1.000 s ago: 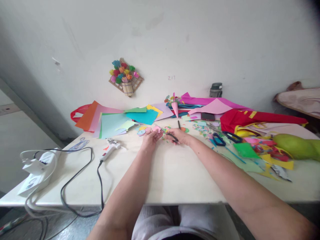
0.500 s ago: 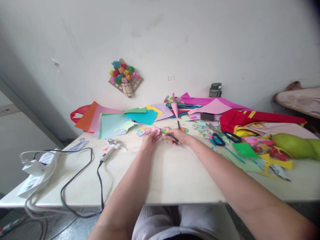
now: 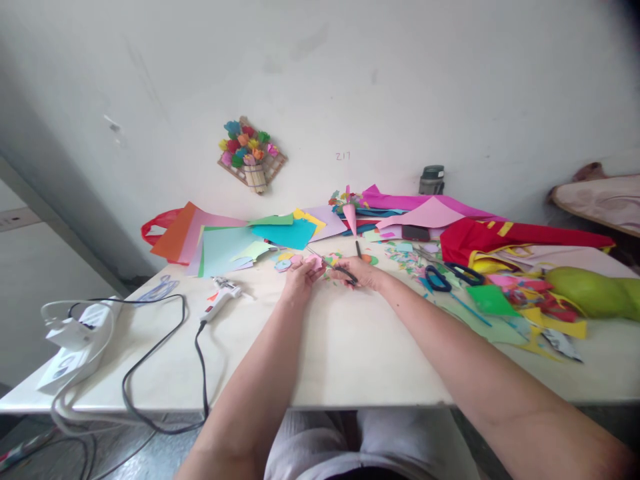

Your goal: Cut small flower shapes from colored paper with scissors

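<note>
Between the fingers of my left hand (image 3: 299, 281) is a small piece of pink paper (image 3: 315, 261). My right hand (image 3: 361, 273) is closed round the black handles of a pair of scissors (image 3: 345, 271), whose blades point left toward the pink paper. Whether the blades touch the paper I cannot tell. Small cut-outs (image 3: 283, 264) in several colours lie on the table just beyond my hands. A black pen-like stick (image 3: 358, 249) lies beside my right hand. Farther back is a pink paper cone (image 3: 350, 219) with little paper flowers around its top.
Coloured paper sheets (image 3: 230, 245) spread at the back left. A glue gun (image 3: 220, 302) lies left of my arms, its black cable running over the table edge near a power strip (image 3: 75, 347). Large scissors (image 3: 453, 275), paper scraps (image 3: 493, 300) and a green mango-like object (image 3: 580, 291) are at right.
Hardly anything differs. Both hands stay in place with the pink paper and the scissors, and the whole view has shifted very slightly.
</note>
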### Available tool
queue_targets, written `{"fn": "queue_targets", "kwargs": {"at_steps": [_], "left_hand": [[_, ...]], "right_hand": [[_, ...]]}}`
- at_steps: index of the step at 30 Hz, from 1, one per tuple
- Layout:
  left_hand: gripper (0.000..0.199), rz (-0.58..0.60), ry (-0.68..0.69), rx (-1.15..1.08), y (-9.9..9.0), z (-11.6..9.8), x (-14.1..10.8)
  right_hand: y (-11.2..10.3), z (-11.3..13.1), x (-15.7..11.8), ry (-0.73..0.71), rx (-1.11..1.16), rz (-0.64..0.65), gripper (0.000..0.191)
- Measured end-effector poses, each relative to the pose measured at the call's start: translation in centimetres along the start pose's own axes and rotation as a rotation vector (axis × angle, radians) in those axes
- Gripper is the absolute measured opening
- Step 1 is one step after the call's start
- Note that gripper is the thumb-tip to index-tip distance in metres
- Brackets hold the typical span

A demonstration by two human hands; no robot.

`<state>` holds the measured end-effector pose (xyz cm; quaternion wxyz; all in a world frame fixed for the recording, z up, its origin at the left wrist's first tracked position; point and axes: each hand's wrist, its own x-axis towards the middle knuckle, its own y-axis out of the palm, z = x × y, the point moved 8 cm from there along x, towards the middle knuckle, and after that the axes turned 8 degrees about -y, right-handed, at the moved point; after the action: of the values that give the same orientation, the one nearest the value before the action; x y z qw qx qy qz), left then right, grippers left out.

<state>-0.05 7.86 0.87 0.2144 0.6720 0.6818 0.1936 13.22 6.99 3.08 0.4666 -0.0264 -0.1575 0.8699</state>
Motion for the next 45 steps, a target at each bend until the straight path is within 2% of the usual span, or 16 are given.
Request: {"fn": "queue_targets", "kwargs": {"at_steps": [10, 14, 21, 28, 35, 45], "left_hand": [[0.022, 0.008, -0.018, 0.018, 0.2, 0.1, -0.1], [0.024, 0.030, -0.014, 0.092, 0.2, 0.1, 0.0], [0.026, 0.072, -0.018, 0.218, 0.9, -0.4, -0.5], [0.030, 0.056, -0.032, 0.207, 0.8, -0.4, -0.6], [0.028, 0.045, -0.032, 0.199, 0.6, -0.3, -0.5], [0.026, 0.073, -0.023, 0.163, 0.7, 0.0, -0.2]], "right_hand": [[-0.4, -1.1, 1.0, -0.065, -0.003, -0.001, 0.027], [-1.1, -1.8, 1.6, -0.103, -0.102, -0.032, 0.030], [-1.5, -1.3, 1.5, -0.195, -0.206, -0.038, 0.029], [-1.3, -1.7, 1.4, -0.076, -0.102, -0.021, 0.026], [-0.7, -0.7, 0.3, -0.044, -0.052, 0.053, 0.025], [-0.7, -0.5, 0.1, -0.030, -0.014, 0.011, 0.027]]}}
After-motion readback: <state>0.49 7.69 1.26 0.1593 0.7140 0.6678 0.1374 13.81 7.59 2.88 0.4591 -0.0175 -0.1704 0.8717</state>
